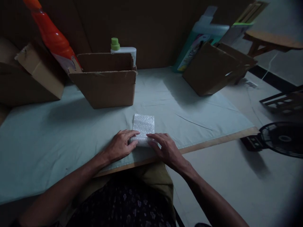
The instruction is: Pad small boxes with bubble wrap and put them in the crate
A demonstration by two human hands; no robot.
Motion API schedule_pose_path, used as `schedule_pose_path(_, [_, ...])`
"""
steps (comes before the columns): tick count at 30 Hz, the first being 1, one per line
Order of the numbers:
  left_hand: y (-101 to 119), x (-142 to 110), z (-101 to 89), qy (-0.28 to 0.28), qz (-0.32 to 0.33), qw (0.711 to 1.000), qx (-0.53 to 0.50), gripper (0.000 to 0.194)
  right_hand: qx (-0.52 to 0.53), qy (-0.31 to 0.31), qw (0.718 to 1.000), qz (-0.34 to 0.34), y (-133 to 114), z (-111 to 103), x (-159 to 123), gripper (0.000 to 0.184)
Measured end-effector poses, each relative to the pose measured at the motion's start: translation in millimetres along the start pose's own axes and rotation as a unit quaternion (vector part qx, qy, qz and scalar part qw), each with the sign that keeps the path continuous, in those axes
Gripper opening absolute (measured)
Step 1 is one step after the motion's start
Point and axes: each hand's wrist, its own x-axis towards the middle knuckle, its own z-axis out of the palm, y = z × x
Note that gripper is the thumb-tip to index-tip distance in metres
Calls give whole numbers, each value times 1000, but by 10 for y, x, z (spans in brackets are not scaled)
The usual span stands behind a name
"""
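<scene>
A small sheet of clear bubble wrap (144,124) lies on the cloth-covered table near its front edge. Its far part is flat, while the near end forms a thick roll or fold. My left hand (121,144) grips the left end of that roll, fingers on top and thumb at the near side. At the right end, my right hand (167,148) holds it in the same way. Whether anything lies inside the roll cannot be made out.
Behind the wrap stands an open cardboard box (113,90), with a green-capped white bottle (123,49) behind it. A red bottle (55,39) and another box (30,78) are left. At right are a teal bottle (189,50), a tilted box (210,69) and a black fan (281,138).
</scene>
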Motion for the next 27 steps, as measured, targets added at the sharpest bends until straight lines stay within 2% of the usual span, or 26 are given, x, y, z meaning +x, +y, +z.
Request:
schedule_pose_path(2, [-10, 115, 21, -3, -43, 999, 10, 32, -68, 47, 996, -14, -22, 5, -17, 26])
schedule_pose_path(4, [-38, 239, 55, 0, -67, 997, 49, 32, -123, 60, 990, -44, -51, 21, -15, 29])
schedule_pose_path(6, [-69, 319, 83, 9, -73, 993, 89, 31, -145, 32, 986, -76, -69, 47, 16, 33])
schedule_pose_path(8, [-84, 312, 97, 43, -76, 992, 92, 30, -150, -3, 985, -83, -55, 79, 81, 30])
schedule_pose_path(10, [-71, 211, 97, 104, -96, 989, 40, 33, -142, -23, 987, -68, -5, 100, 168, 24])
schedule_pose_path(12, [-25, 48, 98, 162, -149, 972, -82, 37, -117, -32, 992, -45, 57, 101, 249, 21])
schedule_pose_path(14, [52, -119, 119, 185, -218, 924, -255, 42, -74, -25, 997, -20, 91, 86, 298, 21])
schedule_pose_path(16, [144, -233, 167, 173, -265, 847, -428, 48, -17, -8, 1000, 1, 65, 66, 300, 22])
schedule_pose_path(18, [230, -267, 227, 163, -274, 774, -547, 48, 53, -5, 998, 17, -18, 54, 261, 24])
schedule_pose_path(20, [292, -246, 273, 172, -260, 728, -611, 43, 121, -23, 992, 31, -129, 52, 205, 29])
schedule_pose_path(23, [339, -210, 293, 188, -236, 695, -653, 37, 165, -43, 984, 53, -265, 68, 143, 34])
schedule_pose_path(25, [357, -221, 281, 199, -227, 689, -659, 34, 144, -3, 988, 59, -304, 74, 133, 32])
schedule_pose_path(27, [373, -255, 261, 208, -224, 690, -656, 31, 130, 67, 987, 70, -304, 64, 137, 34])
